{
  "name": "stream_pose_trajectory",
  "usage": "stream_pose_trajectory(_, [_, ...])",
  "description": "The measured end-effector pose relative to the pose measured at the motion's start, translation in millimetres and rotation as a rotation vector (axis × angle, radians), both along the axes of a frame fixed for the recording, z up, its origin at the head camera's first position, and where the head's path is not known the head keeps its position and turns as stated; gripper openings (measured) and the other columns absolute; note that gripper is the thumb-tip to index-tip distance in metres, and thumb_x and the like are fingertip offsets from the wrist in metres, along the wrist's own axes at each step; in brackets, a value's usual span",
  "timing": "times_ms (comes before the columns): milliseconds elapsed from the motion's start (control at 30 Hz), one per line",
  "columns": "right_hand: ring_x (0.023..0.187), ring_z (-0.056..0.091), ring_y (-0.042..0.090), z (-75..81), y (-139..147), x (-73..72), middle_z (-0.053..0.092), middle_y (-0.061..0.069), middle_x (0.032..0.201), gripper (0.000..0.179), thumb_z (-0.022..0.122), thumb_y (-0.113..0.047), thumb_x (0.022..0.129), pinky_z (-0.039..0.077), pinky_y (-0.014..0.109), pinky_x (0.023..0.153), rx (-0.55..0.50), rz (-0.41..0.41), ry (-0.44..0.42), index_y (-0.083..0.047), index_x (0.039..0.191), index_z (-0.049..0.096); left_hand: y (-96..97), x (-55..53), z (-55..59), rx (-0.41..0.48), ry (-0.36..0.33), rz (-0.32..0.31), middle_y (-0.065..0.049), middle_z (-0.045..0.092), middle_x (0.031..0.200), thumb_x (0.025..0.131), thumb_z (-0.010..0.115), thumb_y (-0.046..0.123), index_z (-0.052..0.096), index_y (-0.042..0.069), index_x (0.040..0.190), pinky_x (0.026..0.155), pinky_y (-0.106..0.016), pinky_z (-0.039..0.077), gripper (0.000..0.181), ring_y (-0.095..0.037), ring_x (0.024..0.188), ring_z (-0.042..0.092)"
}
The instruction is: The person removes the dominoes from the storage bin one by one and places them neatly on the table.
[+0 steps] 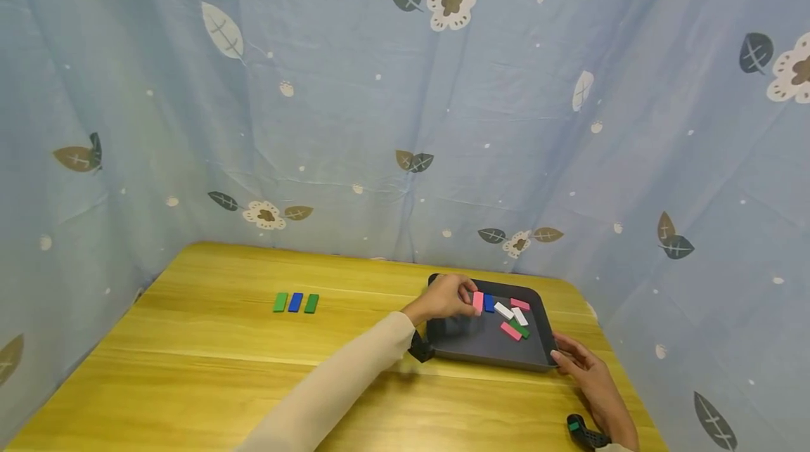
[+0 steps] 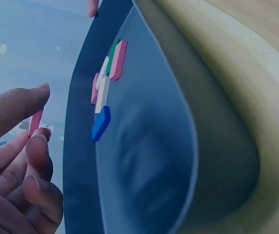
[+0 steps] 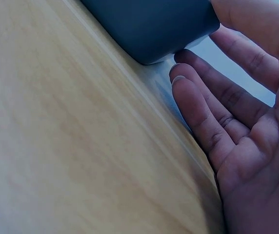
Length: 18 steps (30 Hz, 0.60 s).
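My left hand [image 1: 446,297] pinches a pink block [image 1: 478,301] between thumb and fingertips, above the dark grey tray [image 1: 465,352]. In the left wrist view, the pink block [image 2: 35,124] is seen narrow side on, partly hidden by the fingers. My right hand [image 1: 591,378] holds the tray's near right corner, with the thumb on the rim and other fingers along the outer side. In the tray lie a blue block [image 1: 489,304], two white blocks [image 1: 503,311], two pink blocks [image 1: 510,331] and a green block [image 1: 520,329], partly covered by a pink one.
On the left of the wooden table [image 1: 209,360], a light green block [image 1: 280,302], a blue block [image 1: 295,302] and a dark green block [image 1: 311,304] lie in a row. A patterned curtain [image 1: 342,121] hangs around the table's back and sides.
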State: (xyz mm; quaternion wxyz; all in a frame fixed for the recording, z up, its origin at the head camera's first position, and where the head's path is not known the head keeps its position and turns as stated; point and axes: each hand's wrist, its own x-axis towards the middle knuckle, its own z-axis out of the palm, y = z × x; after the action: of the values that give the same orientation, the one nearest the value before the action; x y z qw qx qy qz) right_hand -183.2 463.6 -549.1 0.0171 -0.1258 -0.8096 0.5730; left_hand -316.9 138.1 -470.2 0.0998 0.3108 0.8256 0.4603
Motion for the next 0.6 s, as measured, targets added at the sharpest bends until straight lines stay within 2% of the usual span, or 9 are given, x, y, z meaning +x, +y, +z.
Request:
stream_pose_trajectory(300, [0.103,0.060,-0.001,0.9,0,3.0,0.043,0.019,0.153,0.074,0.067,-0.047,0.099,0.054,0.030,0.088,0.010,0.016,-0.007,-0.013,0.158,0.041,-16.4,0.8,5.8,-0.013,0.045,-0.004,0.005,0.064,0.081,0.083,0.089,0.019,0.071,0.008,0.120,0.057,-0.023,0.052,0.043,-0.010,0.064,0.060])
stream_pose_trajectory(600, [0.104,0.060,0.001,1.2,0,3.4,0.043,0.020,0.153,0.073,0.065,-0.048,0.099,0.054,0.030,0.088,0.030,0.039,0.016,-0.012,0.158,0.041,-38.4,1.8,12.1,-0.044,0.117,-0.010,0.008,0.065,0.083,0.083,0.089,0.025,0.071,0.009,0.121,0.068,-0.023,0.050,0.045,-0.009,0.078,0.060])
